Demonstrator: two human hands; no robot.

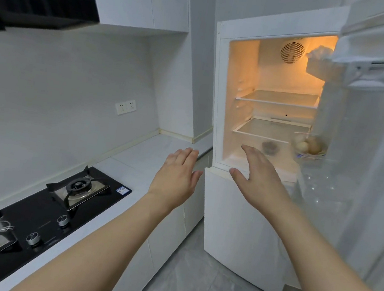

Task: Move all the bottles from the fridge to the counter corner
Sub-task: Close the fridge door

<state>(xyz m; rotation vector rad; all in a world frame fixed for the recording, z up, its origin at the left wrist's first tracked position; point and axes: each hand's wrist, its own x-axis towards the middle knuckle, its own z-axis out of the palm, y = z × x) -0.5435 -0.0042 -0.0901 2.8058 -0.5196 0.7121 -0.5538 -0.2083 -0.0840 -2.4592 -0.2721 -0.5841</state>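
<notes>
Counter (158, 150) ran white toward corner at 12 o'clock, beside open fridge (264, 106) at 2 o'clock. Two hob burners, two knobs, two glass shelves. Your left hand (177, 175) and right hand (257, 176) reached flat, empty. Bottles: cannot tell, door blurred.

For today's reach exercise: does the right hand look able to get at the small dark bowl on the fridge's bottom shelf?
Probably yes. The fridge door stands open, the right hand is open at the compartment's front edge, and nothing lies between it and the dark bowl just beyond its fingertips.
</notes>
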